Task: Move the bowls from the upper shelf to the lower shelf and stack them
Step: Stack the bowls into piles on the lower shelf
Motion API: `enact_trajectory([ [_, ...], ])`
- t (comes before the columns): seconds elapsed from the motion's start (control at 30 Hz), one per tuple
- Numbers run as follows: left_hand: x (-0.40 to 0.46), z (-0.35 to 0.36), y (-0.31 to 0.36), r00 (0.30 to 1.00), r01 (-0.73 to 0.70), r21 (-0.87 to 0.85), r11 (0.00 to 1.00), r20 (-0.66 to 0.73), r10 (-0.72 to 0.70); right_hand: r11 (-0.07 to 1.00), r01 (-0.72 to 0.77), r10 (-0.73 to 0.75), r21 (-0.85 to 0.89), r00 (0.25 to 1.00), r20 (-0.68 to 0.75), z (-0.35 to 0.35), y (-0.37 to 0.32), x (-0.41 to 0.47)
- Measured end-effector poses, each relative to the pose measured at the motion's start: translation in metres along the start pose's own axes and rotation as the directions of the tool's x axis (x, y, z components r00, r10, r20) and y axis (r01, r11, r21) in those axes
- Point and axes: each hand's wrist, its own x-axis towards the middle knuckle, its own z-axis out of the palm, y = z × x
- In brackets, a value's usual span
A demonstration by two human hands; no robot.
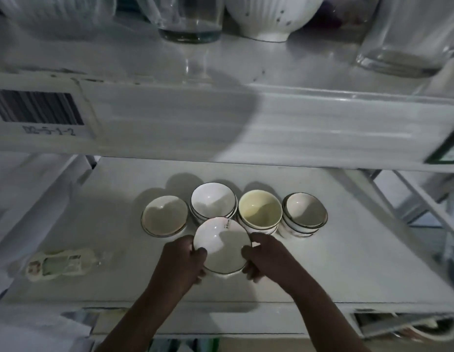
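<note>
On lower shelf [322, 262] | left hand [181, 260] + right hand [265, 257] gripping white bowl [222, 243] by opposite rims | four bowl stacks [260, 212] just behind

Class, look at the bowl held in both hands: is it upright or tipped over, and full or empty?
Upright and empty: the held bowl opens upward, showing a bare white inside, gripped by the left hand and right hand.

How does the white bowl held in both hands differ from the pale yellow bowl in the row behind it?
The held white bowl is white inside; the pale yellow bowl is cream-yellow inside. The white bowl is gripped at its rim by the left hand and right hand; the yellow bowl is untouched, topping a stack. The white bowl is nearer the lower shelf's front. Both are round and upright.
</note>
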Motion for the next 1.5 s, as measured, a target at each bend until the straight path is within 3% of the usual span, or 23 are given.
enact_trajectory([
  [0.17,0.024,0.024,0.065,0.984,-0.174,0.175,0.969,-0.002,0.177,0.997,0.076,-0.078,-0.017,0.989,-0.127,-0.069,-0.027,0.003],
  [0.33,0.070,0.056,0.101,0.987,-0.157,0.195,0.968,0.067,0.147,0.996,0.048,-0.064,-0.071,0.965,-0.256,-0.103,-0.039,0.031],
  [0.73,0.092,0.079,0.087,0.991,-0.128,0.272,0.954,-0.002,0.134,0.971,0.025,-0.081,-0.238,0.970,-0.229,-0.106,-0.026,0.065],
  [1.2,0.088,0.082,0.085,0.989,-0.135,0.244,0.960,-0.029,0.146,0.976,0.004,-0.039,-0.220,0.987,-0.156,-0.110,-0.025,0.072],
  [1.5,0.088,0.078,0.080,0.982,-0.159,0.277,0.948,-0.054,0.181,0.981,0.027,-0.073,-0.190,0.968,-0.239,-0.113,-0.020,0.069],
])
